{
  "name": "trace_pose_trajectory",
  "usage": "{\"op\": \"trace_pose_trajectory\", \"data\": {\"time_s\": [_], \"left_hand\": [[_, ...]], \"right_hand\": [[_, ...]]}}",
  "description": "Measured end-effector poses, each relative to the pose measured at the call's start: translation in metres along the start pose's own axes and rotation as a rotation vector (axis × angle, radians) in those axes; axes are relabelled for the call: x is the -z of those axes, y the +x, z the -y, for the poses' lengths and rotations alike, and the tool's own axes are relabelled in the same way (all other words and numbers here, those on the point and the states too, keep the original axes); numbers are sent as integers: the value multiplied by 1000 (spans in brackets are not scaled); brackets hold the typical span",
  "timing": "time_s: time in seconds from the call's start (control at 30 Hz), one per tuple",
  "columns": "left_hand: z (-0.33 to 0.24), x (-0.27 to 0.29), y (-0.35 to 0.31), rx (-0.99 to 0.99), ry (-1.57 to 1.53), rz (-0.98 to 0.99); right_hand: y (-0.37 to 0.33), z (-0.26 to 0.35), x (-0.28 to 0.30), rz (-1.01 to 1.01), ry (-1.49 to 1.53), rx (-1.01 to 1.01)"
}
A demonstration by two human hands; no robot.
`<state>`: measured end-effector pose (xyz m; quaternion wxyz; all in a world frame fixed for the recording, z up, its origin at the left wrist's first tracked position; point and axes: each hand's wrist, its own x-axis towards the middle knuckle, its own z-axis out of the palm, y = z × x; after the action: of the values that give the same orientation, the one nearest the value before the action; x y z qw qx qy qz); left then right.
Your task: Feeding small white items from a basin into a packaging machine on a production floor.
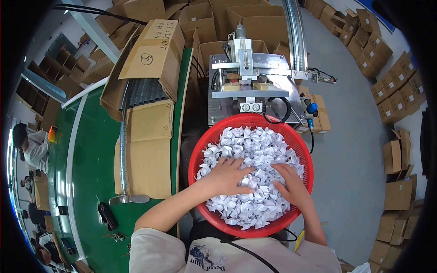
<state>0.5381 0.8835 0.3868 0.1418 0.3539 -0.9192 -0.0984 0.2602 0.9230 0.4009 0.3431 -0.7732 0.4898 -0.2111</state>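
Observation:
A round red plastic basket (195,164) full of small white pinwheel-like pieces (248,216) stands right in front of me. My left hand (227,176) rests on the left middle of the heap, palm down, its fingers and thumb spread among the pieces. Across from it, my right hand (290,184) lies on the right part of the heap with its fingers apart. Neither hand shows a piece gripped in it, though the fingertips are partly hidden by the white pieces.
A metal machine (241,68) stands just beyond the basket, with a black hose and a blue-knobbed valve (311,108). Left lies a green table (98,159) bearing an open carton (152,54) of dark tubes and a flexible metal arm (123,154). Stacked cartons (396,95) line the right wall.

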Motion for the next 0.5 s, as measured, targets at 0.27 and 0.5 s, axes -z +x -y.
{"op": "trace_pose_trajectory", "data": {"time_s": [0.27,0.5], "left_hand": [[10,3,10,77,-192,250],[7,11,15,107,-275,185]], "right_hand": [[-26,8,15,81,-65,138],[-28,12,-2,115,-341,255]]}}
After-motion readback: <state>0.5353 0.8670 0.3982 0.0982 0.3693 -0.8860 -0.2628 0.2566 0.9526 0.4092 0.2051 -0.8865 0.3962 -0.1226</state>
